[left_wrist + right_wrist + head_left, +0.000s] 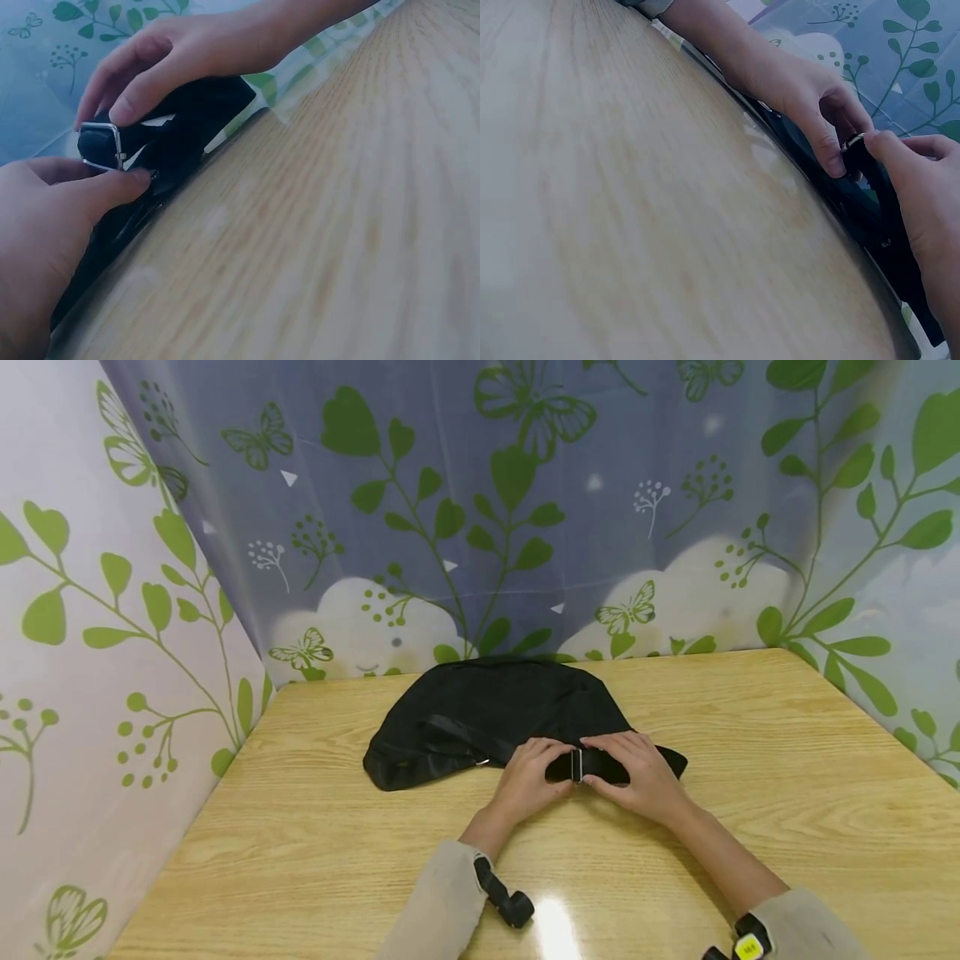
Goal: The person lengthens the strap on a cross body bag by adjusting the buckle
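A black fabric bag [510, 702] lies on the wooden table, its strap at the near right side. The strap carries a silver metal buckle [577, 766], which in the left wrist view shows as a rectangular metal frame [118, 142] around black webbing. My left hand [531, 781] pinches the strap at the buckle's left edge, thumb below and fingers above. From the other side my right hand [637, 774] pinches the strap by the buckle in the same way. In the right wrist view both hands meet at the strap [885, 202].
The wooden table [315, 868] reaches back to a patterned curtain [465, 527] with leaves and butterflies. Another small metal ring [482, 762] sits on the bag's near edge, left of my hands. Black bands hang at both sleeves.
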Demonstrator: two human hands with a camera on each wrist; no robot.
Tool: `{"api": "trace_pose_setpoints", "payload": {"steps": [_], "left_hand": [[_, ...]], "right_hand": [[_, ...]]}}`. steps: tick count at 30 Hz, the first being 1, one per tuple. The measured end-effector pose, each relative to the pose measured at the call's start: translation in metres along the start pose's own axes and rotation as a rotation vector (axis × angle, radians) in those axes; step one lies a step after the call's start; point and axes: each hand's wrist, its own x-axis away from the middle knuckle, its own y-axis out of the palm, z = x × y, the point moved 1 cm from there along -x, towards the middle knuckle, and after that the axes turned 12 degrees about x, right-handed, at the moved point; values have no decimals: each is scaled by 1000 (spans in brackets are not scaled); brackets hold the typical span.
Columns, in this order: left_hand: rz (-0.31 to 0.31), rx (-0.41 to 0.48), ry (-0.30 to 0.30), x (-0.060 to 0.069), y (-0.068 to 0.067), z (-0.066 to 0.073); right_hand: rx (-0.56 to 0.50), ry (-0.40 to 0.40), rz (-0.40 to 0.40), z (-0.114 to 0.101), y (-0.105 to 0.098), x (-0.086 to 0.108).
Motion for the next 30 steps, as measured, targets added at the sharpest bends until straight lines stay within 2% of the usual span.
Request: {"api": "trace_pose_setpoints", "payload": {"steps": [5,11,14,17,21,27,30], "left_hand": [[25,15,57,0,0,0],[106,-8,148,-1,-1,-1],[131,-19,153,-2,-2,-1],[111,7,108,-2,-1,0],[88,81,0,-2,-1,0],[164,127,-172,-4,-1,0],[194,175,-204,-4,-2,0]], "right_hand": [[-10,-38,-1,-2,0,-1],[35,-30,-52,-1,0,-1],[64,-24,-39,0,0,0],[80,-18,-22,2,2,1],[65,-11,-7,2,2,1],[18,-20,-7,2,1,2],[-20,-24,1,1,0,1]]}}
